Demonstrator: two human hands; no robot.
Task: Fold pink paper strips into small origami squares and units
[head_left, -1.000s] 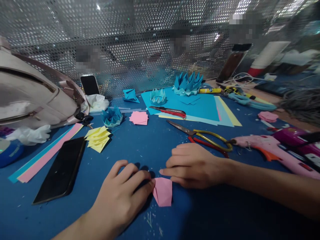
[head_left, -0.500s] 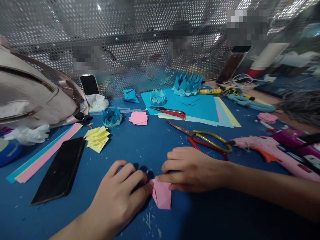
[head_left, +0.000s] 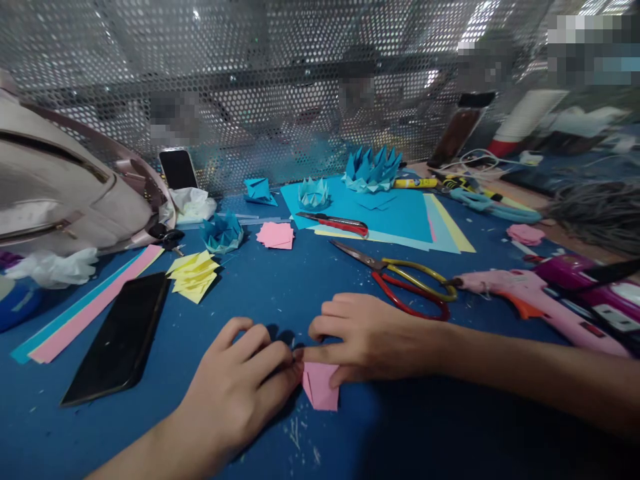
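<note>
Nearest the camera, the left hand lies knuckles-up on the blue counter, its fingers curled and pressing down on the left corner of a small folded pink paper. The right hand comes in from the right, its fingers bent and pinching the paper's upper edge flat against the counter, so both hands bear on the same piece and neither is slack.

The likeliest slip, as I judge it, is the fold going crooked: the paper is small and mostly covered by fingertips, so uneven pressure from one side could skew the crease or let the piece slide on the smooth surface. The counter is also strewn with tiny scraps (one could get trapped under the fold and dent it).

Just beyond the right hand lie scissors with red and yellow handles, blades pointing away to the left; a wrist shifting back could nudge them. To their right rests a pink glue gun, and to the far left a dark phone lies face up. Farther back sit yellow folded pieces, a stack of pink squares and blue paper flowers.

Compared with a second ago, the right hand has slid left and down onto the paper, covering more of it, and the paper looks more tightly folded.
</note>
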